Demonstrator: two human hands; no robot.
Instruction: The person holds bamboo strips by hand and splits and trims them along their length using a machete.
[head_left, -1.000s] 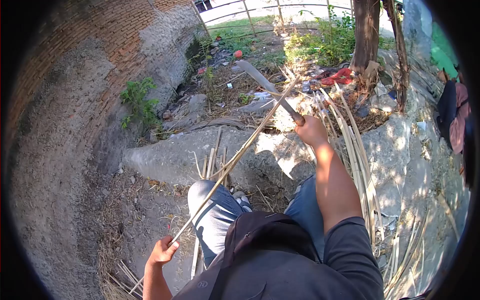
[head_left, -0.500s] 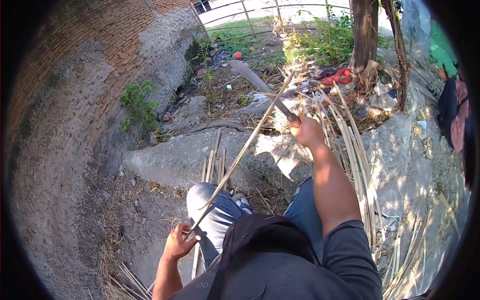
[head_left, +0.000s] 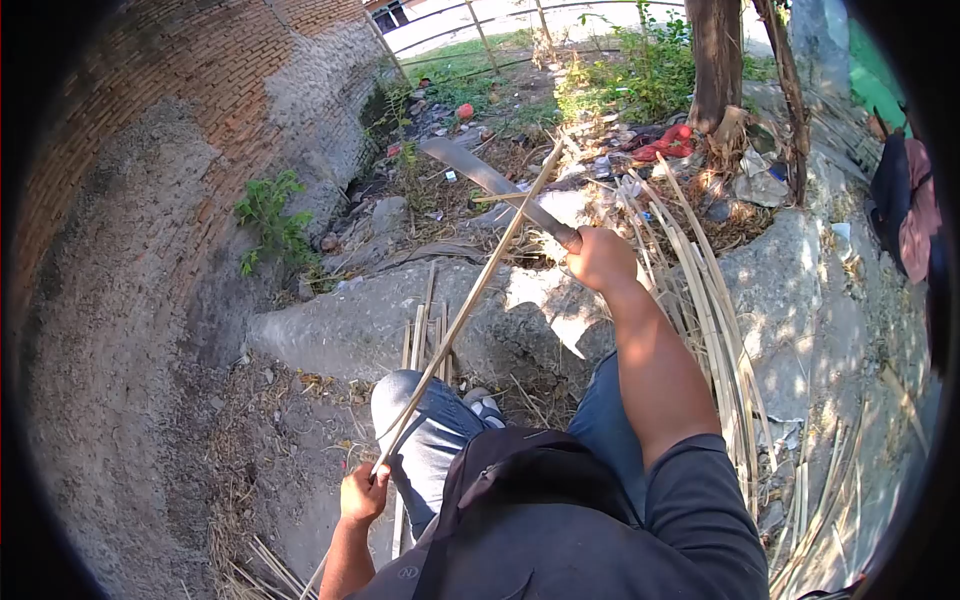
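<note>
My right hand (head_left: 603, 258) is closed around the handle of a machete (head_left: 490, 180), whose broad blade points up and to the left. A long, thin bamboo strip (head_left: 455, 328) runs diagonally from my left hand up to the blade and crosses it. Its lower end is gripped in my left hand (head_left: 363, 492), beside my left knee, with the fingers closed. Near the crossing, a short thin sliver (head_left: 500, 197) sticks out to the left. Whether the edge is cutting into the strip there I cannot tell.
Long split strips (head_left: 705, 310) lean over the stone ledge (head_left: 330, 325) on my right, and shorter strips (head_left: 425, 330) rest against it ahead. More strips (head_left: 820, 500) lie at lower right. A brick wall (head_left: 130, 250) rises on the left; a tree trunk (head_left: 716, 65) stands behind.
The machete and right hand have shifted slightly left and down. My left hand's fingers have closed more tightly around the strip's lower end.
</note>
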